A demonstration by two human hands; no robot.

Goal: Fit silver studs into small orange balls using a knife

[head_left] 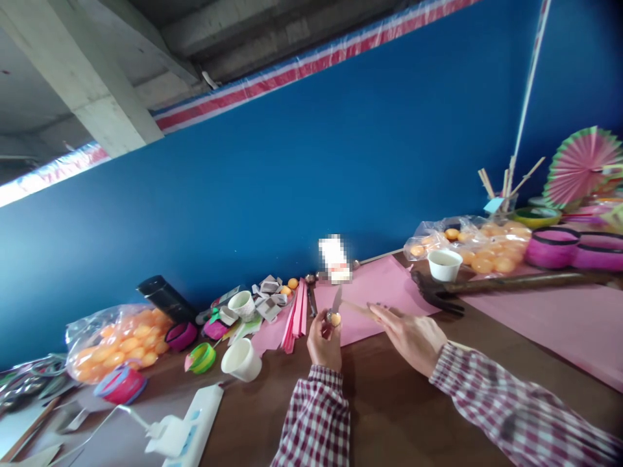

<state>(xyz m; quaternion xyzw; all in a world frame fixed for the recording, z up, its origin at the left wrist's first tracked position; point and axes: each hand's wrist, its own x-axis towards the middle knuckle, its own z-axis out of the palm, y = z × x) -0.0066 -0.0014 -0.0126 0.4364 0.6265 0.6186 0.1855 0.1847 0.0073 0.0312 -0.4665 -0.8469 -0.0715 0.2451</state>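
Observation:
Near the middle of the table, my left hand (324,344) has its fingers closed around a small round metallic piece (333,318) with a yellowish part in it. A dark, leaf-shaped piece (337,297) points up just above those fingertips. To the right, my right hand (411,334) grips a thin wooden stick (359,309), its tip pointing left toward the piece in my left hand. Beneath and behind both hands lies pink paper (370,292) on the brown table (389,415).
White cups (242,360), a green ring (200,358), folded pink strips (298,318) and a power strip (197,428) are left. A bag of orange balls (121,344) lies beyond. A hammer (511,284), a white bowl (444,265) and another ball bag (496,250) are right.

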